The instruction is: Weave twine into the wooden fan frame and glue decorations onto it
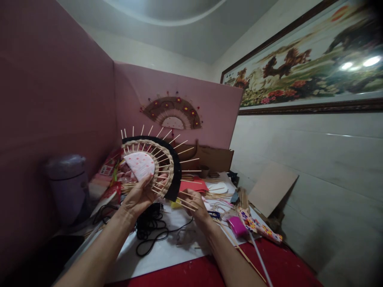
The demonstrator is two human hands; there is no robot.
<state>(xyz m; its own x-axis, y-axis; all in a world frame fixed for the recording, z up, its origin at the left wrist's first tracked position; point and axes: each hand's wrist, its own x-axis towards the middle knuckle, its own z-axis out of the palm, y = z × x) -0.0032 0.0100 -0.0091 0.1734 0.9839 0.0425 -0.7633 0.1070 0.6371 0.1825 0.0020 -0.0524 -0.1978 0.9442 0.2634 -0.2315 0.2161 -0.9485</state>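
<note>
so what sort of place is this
Probably a craft corner, perhaps in a home: a stick-ribbed fan in the left hand, tangled black cord, and a framed horse picture.

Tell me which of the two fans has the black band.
The fan held in the left hand: a black band curves around it, with bare sticks jutting beyond. The other fan, against the pink panel, has a brown band.

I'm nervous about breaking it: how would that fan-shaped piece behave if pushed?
The fan-shaped piece is probably light for its size, given its thin sticks and open gaps. The sticks might snap, since their ends jut out bare. It seems fairly stiff, standing spread above the left hand.
</note>
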